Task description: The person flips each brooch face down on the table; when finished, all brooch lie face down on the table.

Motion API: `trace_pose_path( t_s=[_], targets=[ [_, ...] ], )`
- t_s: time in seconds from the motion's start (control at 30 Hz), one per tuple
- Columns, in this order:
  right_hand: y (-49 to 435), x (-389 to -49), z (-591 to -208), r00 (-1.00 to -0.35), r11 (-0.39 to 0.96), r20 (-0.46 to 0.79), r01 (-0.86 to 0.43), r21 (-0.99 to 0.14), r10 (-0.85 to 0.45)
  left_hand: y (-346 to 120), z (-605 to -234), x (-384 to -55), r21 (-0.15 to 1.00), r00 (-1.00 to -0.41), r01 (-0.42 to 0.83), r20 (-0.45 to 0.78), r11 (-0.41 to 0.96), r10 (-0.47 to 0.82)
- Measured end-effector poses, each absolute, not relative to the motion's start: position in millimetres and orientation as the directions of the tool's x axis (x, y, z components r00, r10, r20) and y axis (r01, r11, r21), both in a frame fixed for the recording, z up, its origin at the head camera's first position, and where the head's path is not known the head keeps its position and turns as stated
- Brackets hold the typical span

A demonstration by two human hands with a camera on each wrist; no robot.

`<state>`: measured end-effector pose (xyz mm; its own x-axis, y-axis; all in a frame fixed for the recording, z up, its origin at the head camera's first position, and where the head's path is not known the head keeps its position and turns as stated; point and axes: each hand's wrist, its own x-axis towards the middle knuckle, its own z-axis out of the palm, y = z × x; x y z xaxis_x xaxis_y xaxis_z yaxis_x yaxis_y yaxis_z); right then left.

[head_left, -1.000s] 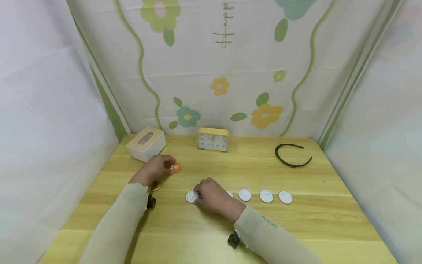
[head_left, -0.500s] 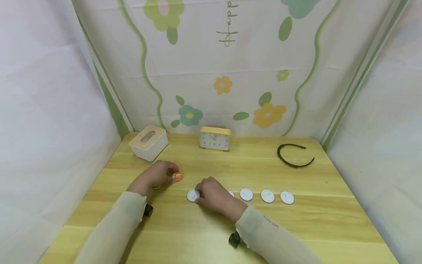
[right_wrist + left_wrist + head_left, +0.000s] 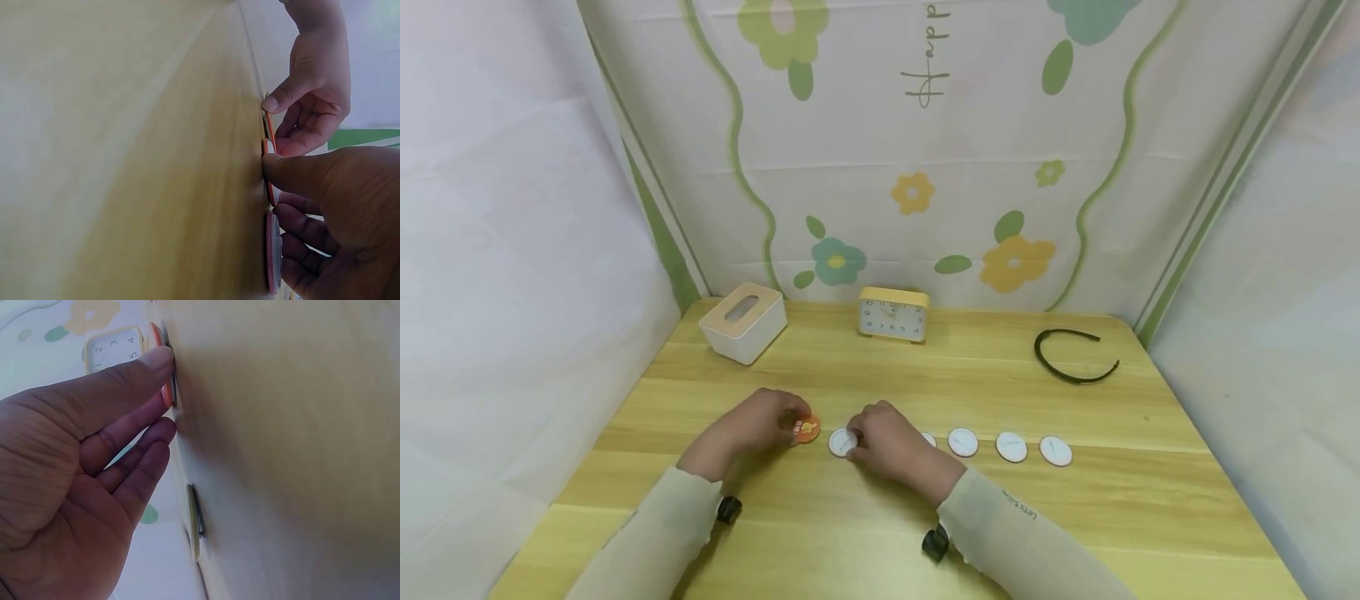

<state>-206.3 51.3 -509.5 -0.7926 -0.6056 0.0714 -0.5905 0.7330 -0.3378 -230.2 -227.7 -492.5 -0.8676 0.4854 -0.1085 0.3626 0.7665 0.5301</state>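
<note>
In the head view my left hand (image 3: 756, 425) pinches an orange round pin badge (image 3: 807, 429), picture side up, low over the table. The left wrist view shows its orange edge (image 3: 167, 395) between thumb and fingers. Just right of it, my right hand (image 3: 889, 443) pinches a badge (image 3: 841, 442) that lies white back up. In the right wrist view the two held badges stand close together edge to edge, and a pink-rimmed badge (image 3: 272, 250) lies under the curled fingers. A yellowish-rimmed badge (image 3: 193, 524) sits on the table behind my left hand.
Several white-backed badges (image 3: 962, 442) continue the row to the right, one partly covered by my right hand. Farther back stand a tissue box (image 3: 743, 323) and a yellow clock (image 3: 892, 315). A black headband (image 3: 1051, 367) lies at the right. Fabric walls border the table.
My left hand has drawn the orange badge toward me and slightly right, beside the white-backed one. The yellowish badge is now hidden in the head view. My right hand keeps its grip in place.
</note>
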Motion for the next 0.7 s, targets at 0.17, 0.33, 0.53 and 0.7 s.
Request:
trace_pose_path(
  t_s=[0.17,0.33,0.53,0.7],
  targets=[
    [51.9,-206.0,-509.3,-0.794,0.732,0.077,-0.589,-0.342,-0.603,-227.6,-492.4,-226.4,0.493,-0.863,0.394,-0.091,0.776,0.496],
    [52.0,-206.7,-510.7,-0.794,0.733,0.076,-0.589,-0.341,-0.603,-228.5,-490.8,-222.7,0.476,-0.854,0.42,-0.081,0.773,0.514],
    [52.8,-206.7,-512.2,-0.791,0.729,0.089,-0.595,-0.337,-0.605,-229.5,-490.9,-220.3,0.495,-0.857,0.406,-0.085,0.768,0.508],
    [45.6,-205.3,-507.1,-0.788,0.72,0.11,-0.603,-0.343,-0.606,-231.2,-492.4,-219.9,0.494,-0.863,0.399,-0.084,0.772,0.499]
  ],
)
